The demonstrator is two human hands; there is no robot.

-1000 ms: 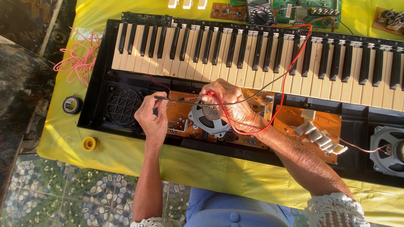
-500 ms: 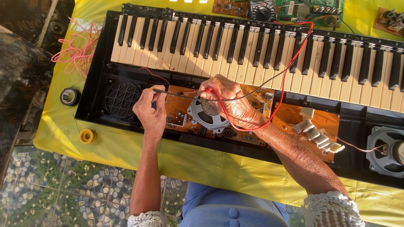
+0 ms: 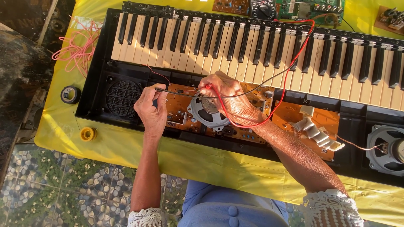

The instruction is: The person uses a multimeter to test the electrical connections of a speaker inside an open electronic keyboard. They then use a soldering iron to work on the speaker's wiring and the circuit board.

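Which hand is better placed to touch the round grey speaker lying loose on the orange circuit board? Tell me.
Right. The right hand rests directly over the round grey speaker, holding the red probe; the left hand sits beside it.

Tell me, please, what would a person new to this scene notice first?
First comes the opened keyboard lying across the yellow cloth, its orange circuit boards bare below the keys. In the middle, the left hand holds a black probe and the right hand a red one over a loose round speaker. A red wire loops up toward the meter at the top edge.
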